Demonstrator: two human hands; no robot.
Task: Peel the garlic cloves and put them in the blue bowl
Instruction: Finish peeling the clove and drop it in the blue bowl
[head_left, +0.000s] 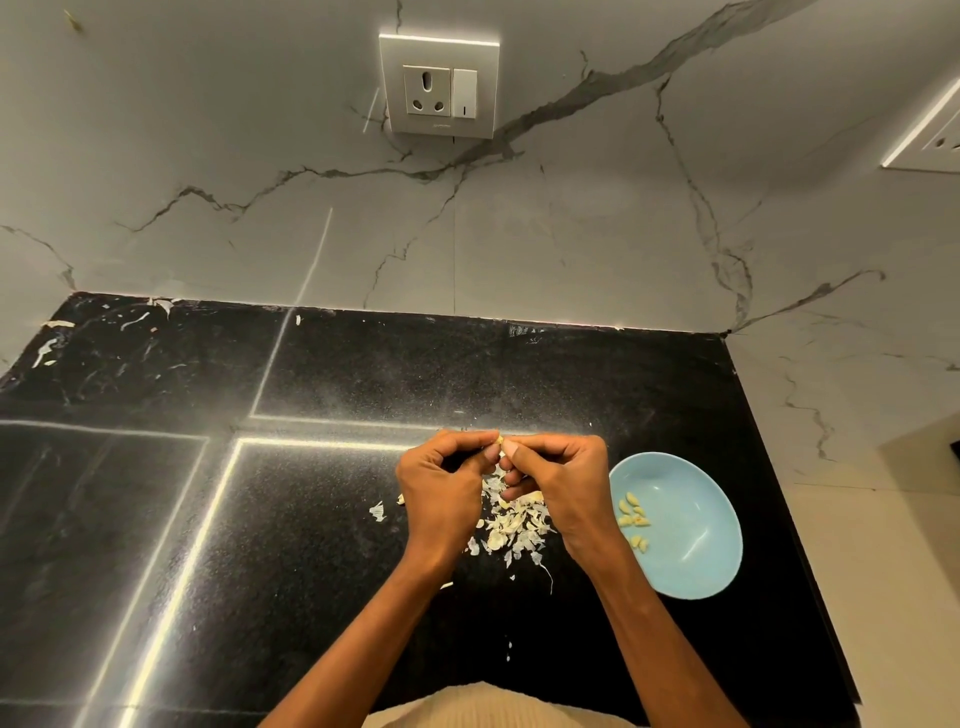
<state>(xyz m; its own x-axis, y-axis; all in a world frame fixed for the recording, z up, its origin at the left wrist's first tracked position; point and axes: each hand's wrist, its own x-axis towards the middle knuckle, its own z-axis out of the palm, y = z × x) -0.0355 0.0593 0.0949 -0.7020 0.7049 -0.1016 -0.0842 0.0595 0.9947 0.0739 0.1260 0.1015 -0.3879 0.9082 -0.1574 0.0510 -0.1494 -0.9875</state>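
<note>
left hand (441, 493) + right hand (561, 483) pinch one garlic clove (500, 440) | blue bowl (691, 551): peeled cloves (632, 514)

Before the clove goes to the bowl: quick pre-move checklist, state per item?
1. Clove held: ok. The garlic clove is pinched between the fingertips of the left hand and the right hand.
2. Clove fully peeled: cannot tell; it is mostly hidden in the grip.
3. Bowl in place: ok. The blue bowl sits upright on the black counter, just right of the right hand.
4. Room in bowl: ok. The peeled cloves cover only its left side.
5. Path to bowl: ok. Nothing stands between hand and bowl.
6. Skins kept apart: ok. The peel pile lies on the counter under the hands, outside the bowl.
</note>
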